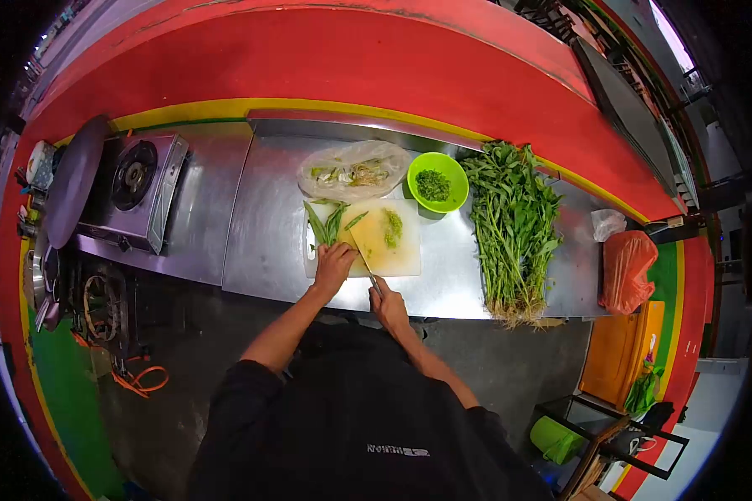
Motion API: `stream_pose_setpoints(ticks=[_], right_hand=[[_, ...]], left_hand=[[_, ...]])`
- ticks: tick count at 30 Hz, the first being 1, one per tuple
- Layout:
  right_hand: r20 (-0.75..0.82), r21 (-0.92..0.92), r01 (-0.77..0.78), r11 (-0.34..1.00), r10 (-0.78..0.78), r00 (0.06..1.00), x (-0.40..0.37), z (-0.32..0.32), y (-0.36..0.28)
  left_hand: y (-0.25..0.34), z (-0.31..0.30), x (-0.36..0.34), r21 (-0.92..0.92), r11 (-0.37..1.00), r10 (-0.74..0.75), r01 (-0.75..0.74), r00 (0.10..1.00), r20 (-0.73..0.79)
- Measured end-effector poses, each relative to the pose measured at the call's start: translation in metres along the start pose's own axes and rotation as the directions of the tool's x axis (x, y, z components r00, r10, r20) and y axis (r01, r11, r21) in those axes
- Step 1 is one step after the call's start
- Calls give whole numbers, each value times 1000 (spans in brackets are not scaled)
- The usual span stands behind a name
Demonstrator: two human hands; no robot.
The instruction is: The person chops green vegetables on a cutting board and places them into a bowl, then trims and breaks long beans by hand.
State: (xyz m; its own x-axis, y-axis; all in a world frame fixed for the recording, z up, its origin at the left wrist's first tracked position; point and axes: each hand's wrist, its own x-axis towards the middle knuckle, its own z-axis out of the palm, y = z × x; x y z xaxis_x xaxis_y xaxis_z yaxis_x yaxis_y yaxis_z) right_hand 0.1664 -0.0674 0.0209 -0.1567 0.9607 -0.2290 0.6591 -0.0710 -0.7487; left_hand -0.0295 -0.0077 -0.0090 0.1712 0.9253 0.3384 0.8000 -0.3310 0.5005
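Note:
My left hand (334,265) is closed over the lower ends of some long green leaves (327,224) on the white cutting board (405,263). In my right hand (388,306) is the handle of a knife (364,255), its blade slanting up and left over the board beside my left fingers. A small heap of chopped greens (392,228) lies on the board's right part. Behind the board are a clear plastic bag (355,169) with plant pieces inside and a bright green bowl (455,171) holding finely chopped greens.
A big bunch of leafy greens with roots (516,225) lies right of the board. Farther right are a red plastic bag (628,271) and a small white bag (607,224). A gas stove (135,188) and a large dark pan lid (77,184) stand at left. A red wall (351,67) runs behind.

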Motion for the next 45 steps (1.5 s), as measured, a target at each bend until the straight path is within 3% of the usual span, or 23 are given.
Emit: stream_pose_setpoints(ticks=[5, 10, 18, 21, 31, 37, 45], right_hand=[[-7, -16, 18, 1000, -18, 1000, 1, -4, -3], [-75, 84, -4, 996, 10, 997, -5, -11, 2], [0, 90, -22, 996, 22, 1000, -13, -12, 7], [-13, 95, 38, 995, -36, 999, -13, -9, 10], [-10, 80, 33, 996, -32, 999, -18, -8, 8], [22, 2, 35, 999, -35, 999, -10, -5, 6], [0, 88, 16, 996, -16, 1000, -15, -5, 4]], left_hand=[[7, -11, 1, 3, 1000, -21, 20, 999, 39], [5, -13, -2, -41, 996, -79, 79, 997, -2], [6, -12, -3, -45, 997, -59, 58, 998, -10], [6, -11, -1, -26, 999, -31, 30, 999, -14], [0, -4, -2, -10, 1000, -4, 4, 999, 33], [1, -2, -4, 31, 999, 27, -28, 999, 19], [3, -4, -4, -19, 999, -42, 42, 999, -17]])
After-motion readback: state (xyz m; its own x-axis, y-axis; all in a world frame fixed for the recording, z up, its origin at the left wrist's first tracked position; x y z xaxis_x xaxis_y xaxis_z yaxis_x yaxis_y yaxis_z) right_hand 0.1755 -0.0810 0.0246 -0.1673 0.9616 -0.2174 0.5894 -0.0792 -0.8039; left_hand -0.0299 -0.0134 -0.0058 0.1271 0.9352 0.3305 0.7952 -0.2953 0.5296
